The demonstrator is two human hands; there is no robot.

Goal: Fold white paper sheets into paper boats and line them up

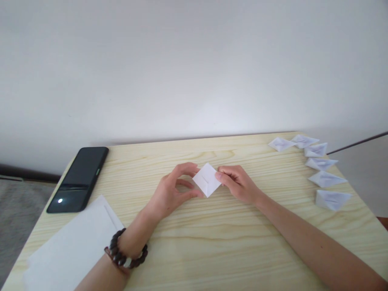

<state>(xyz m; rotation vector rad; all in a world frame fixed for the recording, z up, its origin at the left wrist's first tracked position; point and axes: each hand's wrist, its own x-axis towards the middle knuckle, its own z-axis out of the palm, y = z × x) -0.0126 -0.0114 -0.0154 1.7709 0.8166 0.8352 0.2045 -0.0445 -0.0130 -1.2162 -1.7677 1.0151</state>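
At table centre, your left hand (171,192) and right hand (235,184) pinch the half-folded white paper diamond (207,180) by its side corners just above the wood, six finished paper boats (321,169) rowed right, blank sheets (72,246) left unfolded.

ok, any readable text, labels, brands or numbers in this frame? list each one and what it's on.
None readable.
Folded paper square pinched between left hand and right hand: blank, only creases.
Phone: screen dark, just a glare spot, no logo visible.
White paper sheets: blank.
Six folded paper boats along the table edge: no print.
Bead bracelet: no markings.
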